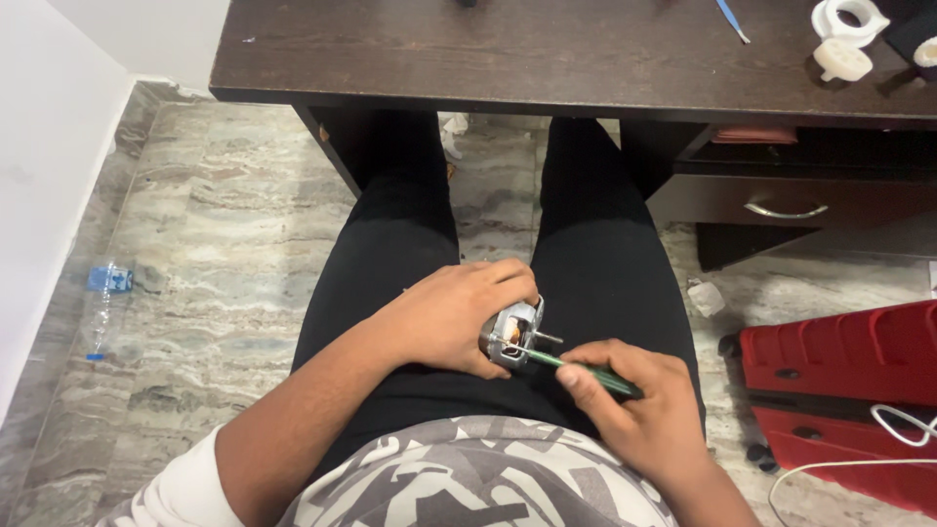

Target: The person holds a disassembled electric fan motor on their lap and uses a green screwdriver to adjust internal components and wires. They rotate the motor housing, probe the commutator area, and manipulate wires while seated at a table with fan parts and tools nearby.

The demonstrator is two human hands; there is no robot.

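Note:
I sit with my legs under a dark wooden desk [547, 59]. My left hand [449, 317] grips a small metal electric motor [511, 332] over my lap, fingers wrapped round its far side. My right hand [639, 405] holds a screwdriver with a dark green handle [595, 374]. Its thin shaft points left and its tip touches the motor's open face, where copper windings show. The two hands are close together above my black trousers.
White plastic parts [844, 39] and a blue-handled tool [732, 20] lie on the desk at the right. A drawer with a metal handle [786, 208] is below. A red case [849, 390] with a white cable lies on the marble floor at right; a plastic bottle [102, 312] at left.

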